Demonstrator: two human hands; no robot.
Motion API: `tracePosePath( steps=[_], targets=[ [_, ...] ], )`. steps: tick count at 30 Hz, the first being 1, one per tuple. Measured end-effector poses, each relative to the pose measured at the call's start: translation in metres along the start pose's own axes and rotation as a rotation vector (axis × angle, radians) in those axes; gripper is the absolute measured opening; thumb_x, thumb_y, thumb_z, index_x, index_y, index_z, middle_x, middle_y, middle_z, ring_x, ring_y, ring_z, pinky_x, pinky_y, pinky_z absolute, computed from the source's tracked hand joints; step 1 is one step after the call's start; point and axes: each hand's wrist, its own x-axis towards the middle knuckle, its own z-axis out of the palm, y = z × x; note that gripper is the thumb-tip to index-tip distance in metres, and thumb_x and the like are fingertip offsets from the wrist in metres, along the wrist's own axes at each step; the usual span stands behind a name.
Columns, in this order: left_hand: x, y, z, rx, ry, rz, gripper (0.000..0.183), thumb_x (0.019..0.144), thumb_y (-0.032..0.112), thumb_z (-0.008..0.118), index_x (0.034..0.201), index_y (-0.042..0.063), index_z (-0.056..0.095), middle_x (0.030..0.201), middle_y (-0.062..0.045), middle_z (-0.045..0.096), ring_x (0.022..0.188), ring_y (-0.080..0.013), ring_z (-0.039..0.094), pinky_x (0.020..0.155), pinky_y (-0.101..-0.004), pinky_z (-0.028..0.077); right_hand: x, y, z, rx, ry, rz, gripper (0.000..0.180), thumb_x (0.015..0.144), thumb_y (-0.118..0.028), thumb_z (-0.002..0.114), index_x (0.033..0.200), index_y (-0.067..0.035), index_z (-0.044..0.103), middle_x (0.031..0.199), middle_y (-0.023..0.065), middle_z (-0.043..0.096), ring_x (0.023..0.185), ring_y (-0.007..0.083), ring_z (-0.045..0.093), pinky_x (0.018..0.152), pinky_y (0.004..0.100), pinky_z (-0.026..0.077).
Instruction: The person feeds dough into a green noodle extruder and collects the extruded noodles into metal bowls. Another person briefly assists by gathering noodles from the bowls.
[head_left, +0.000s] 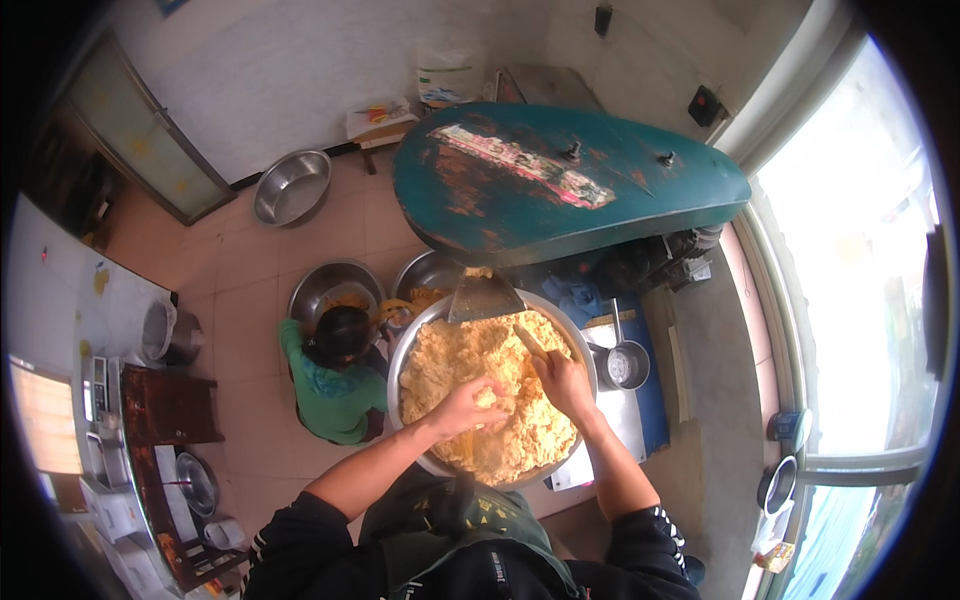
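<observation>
A large round metal basin (395, 381) stands before me, heaped with crumbly yellow dough (450, 352). My left hand (466, 409) is over the middle of the heap, its fingers curled about a pale lump. In my right hand (564, 381), at the basin's right side, is a short wooden stick (529, 341), pointing up and left across the dough. Above the basin's far rim juts a dark metal chute (486, 296), with some dough at its top. It comes from beneath a worn green machine housing (517, 180).
A person in green (337, 382) crouches left of the basin, by two metal bowls (304, 289) holding yellow strips. A small saucepan (628, 365) rests to the right. Another metal basin (292, 187) lies on the tiled floor. A wooden cabinet (169, 405) stands at left.
</observation>
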Motion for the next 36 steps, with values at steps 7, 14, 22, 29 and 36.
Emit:
tracePosePath(
  steps=[7, 14, 22, 29, 36],
  targets=[
    [0.011, -0.002, -0.048, 0.02, 0.02, -0.001, 0.015, 0.101, 0.007, 0.062, 0.115, 0.003, 0.057, 0.088, -0.007, 0.067, 0.066, -0.0127, 0.066, 0.055, -0.0279, 0.05, 0.143, -0.041, 0.063, -0.399, -0.109, 0.038, 0.052, 0.105, -0.046, 0.045, 0.108, -0.003, 0.073, 0.085, 0.0261, 0.073, 0.077, 0.0438, 0.072, 0.074, 0.0535, 0.058],
    [0.017, -0.011, -0.152, 0.165, 0.115, 0.096, 0.017, 0.103, 0.012, 0.061, 0.118, 0.006, 0.053, 0.093, -0.005, 0.062, 0.064, -0.0102, 0.064, 0.052, -0.0264, 0.047, 0.158, -0.05, 0.108, -0.258, 0.105, -0.063, 0.036, 0.103, -0.036, 0.055, 0.112, -0.005, 0.068, 0.095, 0.0291, 0.071, 0.087, 0.0518, 0.067, 0.074, 0.0587, 0.055],
    [0.095, 0.009, -0.239, 0.133, 0.287, 0.147, 0.048, 0.095, 0.012, 0.066, 0.134, 0.0, 0.04, 0.105, -0.012, 0.06, 0.096, -0.0174, 0.063, 0.079, -0.0357, 0.052, 0.171, -0.061, 0.117, -0.297, 0.16, -0.12, 0.026, 0.103, -0.026, 0.059, 0.104, -0.001, 0.065, 0.09, 0.0305, 0.068, 0.084, 0.052, 0.066, 0.07, 0.0596, 0.051],
    [0.237, -0.026, -0.329, 0.577, 0.447, 0.336, 0.053, 0.085, 0.009, 0.069, 0.133, -0.002, 0.048, 0.116, -0.024, 0.063, 0.112, -0.0385, 0.064, 0.094, -0.0453, 0.052, 0.1, -0.083, 0.09, -0.155, 0.066, 0.236, 0.031, 0.104, -0.028, 0.061, 0.095, 0.001, 0.064, 0.072, 0.0216, 0.062, 0.062, 0.0357, 0.061, 0.06, 0.0448, 0.047],
    [0.376, 0.047, -0.356, 0.809, 0.009, 0.352, 0.042, 0.08, 0.007, 0.067, 0.121, 0.011, 0.073, 0.116, -0.017, 0.074, 0.109, -0.0397, 0.069, 0.091, -0.0445, 0.055, 0.032, -0.085, 0.056, -0.072, 0.113, 0.434, 0.029, 0.106, -0.027, 0.058, 0.099, -0.001, 0.068, 0.061, 0.0029, 0.054, 0.05, 0.0085, 0.048, 0.046, 0.0296, 0.038]
  ],
)
